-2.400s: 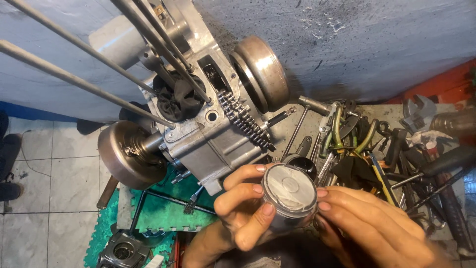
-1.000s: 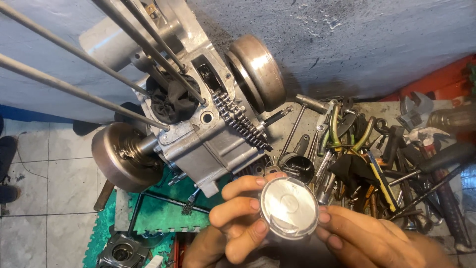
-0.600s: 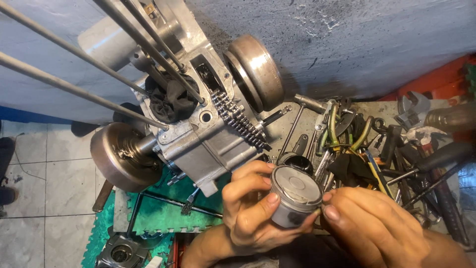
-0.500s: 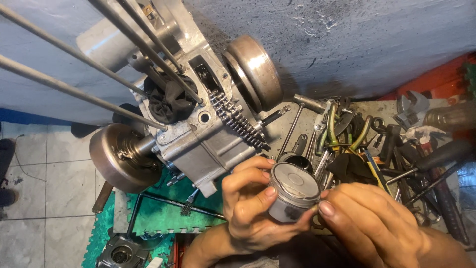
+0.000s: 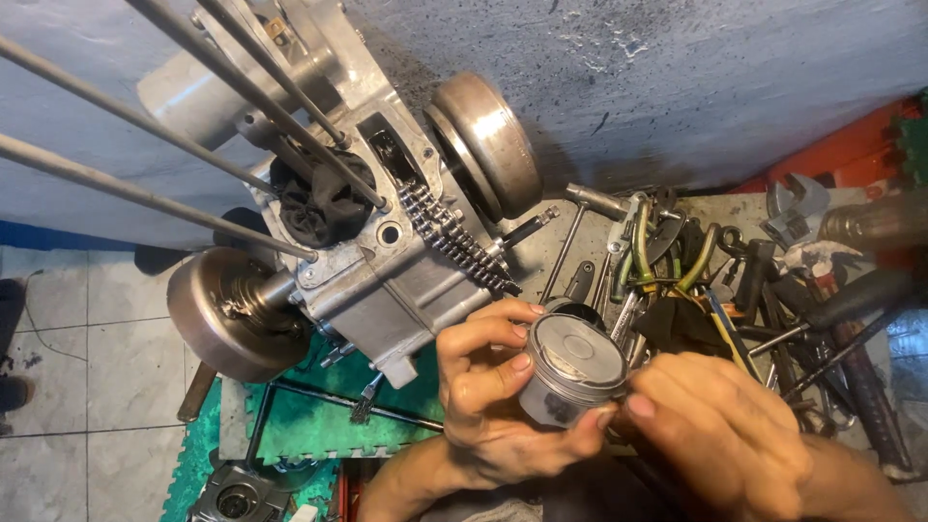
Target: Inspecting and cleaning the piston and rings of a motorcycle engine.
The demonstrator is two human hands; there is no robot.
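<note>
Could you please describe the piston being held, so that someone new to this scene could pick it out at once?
Start from the big engine crankcase with its long studs and exposed timing chain. Just below and right of it, the left hand and right hand meet around the piston. It is a short grey metal cylinder with a flat round crown, unlike the long thin tools heaped behind it.
</note>
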